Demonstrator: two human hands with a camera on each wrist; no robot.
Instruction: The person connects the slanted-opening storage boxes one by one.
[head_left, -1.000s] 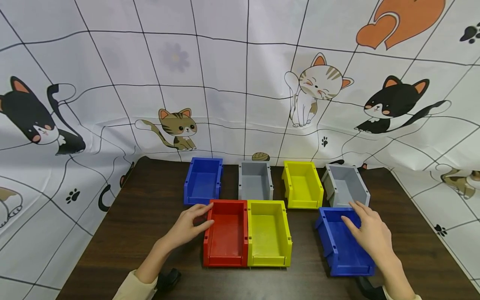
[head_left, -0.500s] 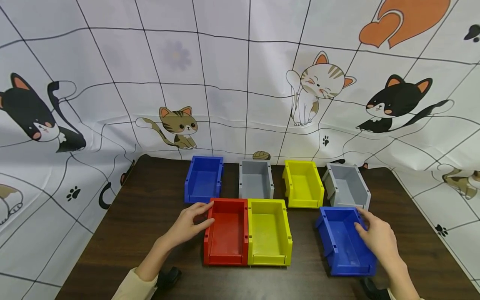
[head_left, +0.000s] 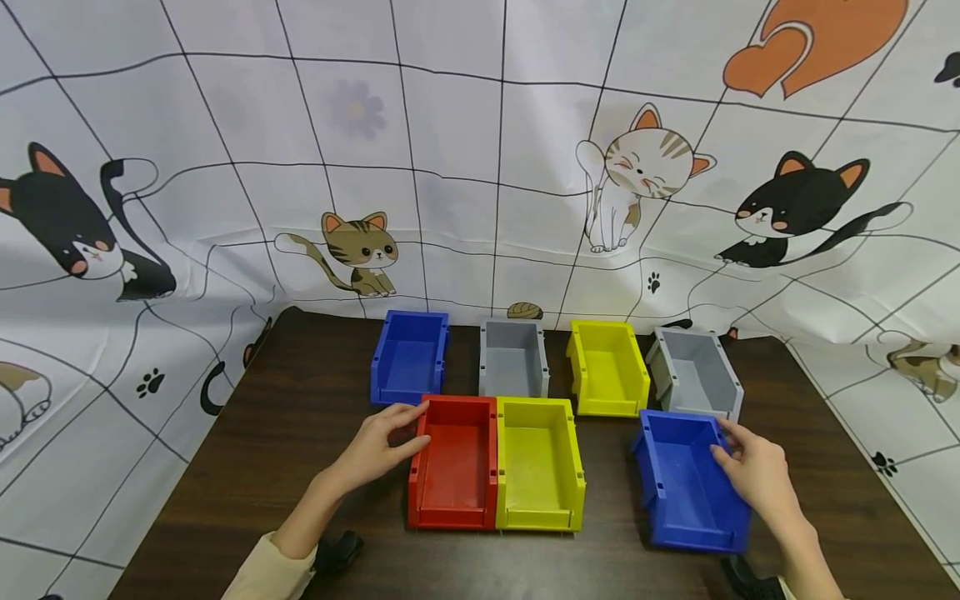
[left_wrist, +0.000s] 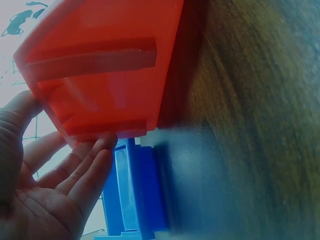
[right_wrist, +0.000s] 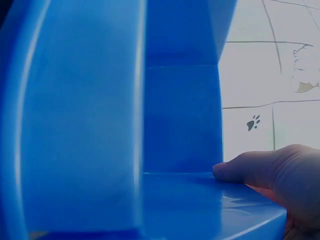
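My left hand (head_left: pixel 377 446) holds the left wall of a red storage bin (head_left: pixel 456 467), near its back corner. In the left wrist view, the fingers (left_wrist: pixel 92 170) touch the bin's outer side while the thumb reaches over the rim. A yellow bin (head_left: pixel 540 467) stands against the red one's right side. Farther right, my right hand (head_left: pixel 761 479) grips the right wall of a blue bin (head_left: pixel 693 479) near the back. Its thumb (right_wrist: pixel 245 167) lies over the rim on the inner side, and the other fingers are mostly hidden outside the wall.
Behind stands a row on the dark wooden table (head_left: pixel 277 467): a blue bin (head_left: pixel 408 358), a grey bin (head_left: pixel 513 358), a yellow bin (head_left: pixel 609 367) and another grey bin (head_left: pixel 693 371). The gripped blue bin overlaps that grey one in view. A cat-print sheet (head_left: pixel 450 192) hangs behind.
My right hand has moved from over the blue bin to its right wall and taken hold. The bin's near end has shifted slightly left. My left hand stays on the red bin.
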